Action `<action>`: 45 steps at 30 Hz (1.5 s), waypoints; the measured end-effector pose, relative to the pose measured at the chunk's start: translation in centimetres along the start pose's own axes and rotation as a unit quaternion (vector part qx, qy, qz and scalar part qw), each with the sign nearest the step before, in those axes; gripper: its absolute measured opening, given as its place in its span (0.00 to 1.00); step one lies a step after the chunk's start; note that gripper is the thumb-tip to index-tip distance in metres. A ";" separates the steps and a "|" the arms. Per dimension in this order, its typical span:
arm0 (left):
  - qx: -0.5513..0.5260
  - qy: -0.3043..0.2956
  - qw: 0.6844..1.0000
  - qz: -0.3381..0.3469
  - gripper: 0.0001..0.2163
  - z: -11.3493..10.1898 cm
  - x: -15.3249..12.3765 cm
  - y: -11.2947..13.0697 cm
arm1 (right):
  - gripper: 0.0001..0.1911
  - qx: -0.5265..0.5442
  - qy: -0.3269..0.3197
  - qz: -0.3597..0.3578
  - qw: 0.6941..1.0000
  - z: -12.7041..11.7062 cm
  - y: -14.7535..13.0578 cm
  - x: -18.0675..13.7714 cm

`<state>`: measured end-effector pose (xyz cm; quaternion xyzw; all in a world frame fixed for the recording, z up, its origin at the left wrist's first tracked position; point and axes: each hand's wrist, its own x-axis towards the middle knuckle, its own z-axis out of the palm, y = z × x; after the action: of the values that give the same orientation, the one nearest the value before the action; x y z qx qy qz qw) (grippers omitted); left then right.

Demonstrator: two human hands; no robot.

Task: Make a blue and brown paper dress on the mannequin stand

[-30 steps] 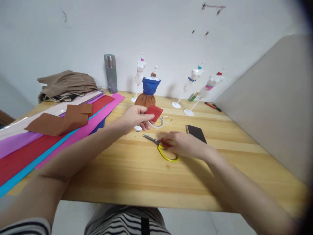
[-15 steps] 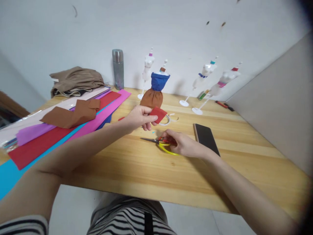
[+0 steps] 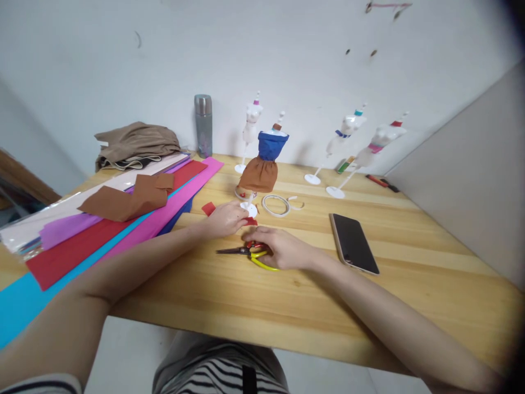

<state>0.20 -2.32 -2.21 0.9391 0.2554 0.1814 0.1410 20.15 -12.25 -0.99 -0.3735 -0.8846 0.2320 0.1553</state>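
Note:
Low over the table, my left hand (image 3: 227, 220) is closed, with a red piece of cloth-like material (image 3: 251, 221) showing at its fingertips; the rest of the piece is hidden. Beside it, my right hand (image 3: 285, 249) is wrapped round the yellow and red handles of a pair of scissors (image 3: 234, 251). The dark blades point left, and a gap between them is hard to make out. Just behind my left hand stands a small dress form (image 3: 273, 146) in a blue top and a gathered brown skirt. A red scrap (image 3: 208, 208) lies left of its base.
A tape ring (image 3: 276, 206) and a phone (image 3: 355, 243) lie to the right. Further white dress forms (image 3: 251, 121) (image 3: 348, 128) (image 3: 385, 137) stand along the wall near a steel flask (image 3: 204, 126). Coloured sheets (image 3: 118, 230) and folded brown cloth (image 3: 139, 143) cover the left side.
My left hand has come down and left with the red piece, from in front of the skirt to the tabletop. My right hand and the scissors have shifted slightly left. The view has tilted up.

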 end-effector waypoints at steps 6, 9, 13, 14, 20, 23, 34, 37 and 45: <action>-0.017 0.023 0.999 -0.020 0.07 0.6 0.4 -0.9 | 0.22 0.018 0.038 -0.034 0.999 0.7 1.1 1.1; -0.028 0.043 0.998 -0.035 0.06 1.0 0.4 -1.1 | 0.22 0.031 0.069 -0.047 0.996 1.3 1.9 1.2; -0.155 0.116 0.978 -0.083 0.03 1.1 0.2 -0.6 | 0.21 0.044 0.139 -0.091 0.985 2.0 2.5 0.7; -0.215 0.134 0.962 -0.102 0.03 0.9 0.2 -0.3 | 0.20 0.044 0.155 -0.106 0.981 2.1 2.5 0.6; -0.438 0.173 0.858 -0.206 0.10 -0.8 -0.5 1.4 | 0.09 -0.011 0.243 -0.125 0.962 2.7 2.3 0.1; -0.495 0.167 0.817 -0.244 0.12 -0.6 -1.4 2.0 | 0.03 -0.026 0.272 -0.104 0.956 3.1 2.0 -0.1; -0.423 0.144 0.877 -0.179 0.10 1.2 -3.0 3.3 | 0.13 0.135 0.422 0.086 0.892 3.8 3.0 0.1; -0.434 0.137 0.872 -0.184 0.09 1.1 -2.9 3.4 | 0.15 0.136 0.405 0.081 0.900 3.7 2.5 0.0; -0.430 0.083 0.886 -0.156 0.11 1.2 -2.7 3.6 | 0.21 0.286 0.393 0.078 0.871 4.0 0.4 0.5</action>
<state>0.06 -6.96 -2.77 0.7164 0.3061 0.3263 0.5354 18.30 -12.82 -4.51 -0.4405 -0.6138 0.3204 0.5715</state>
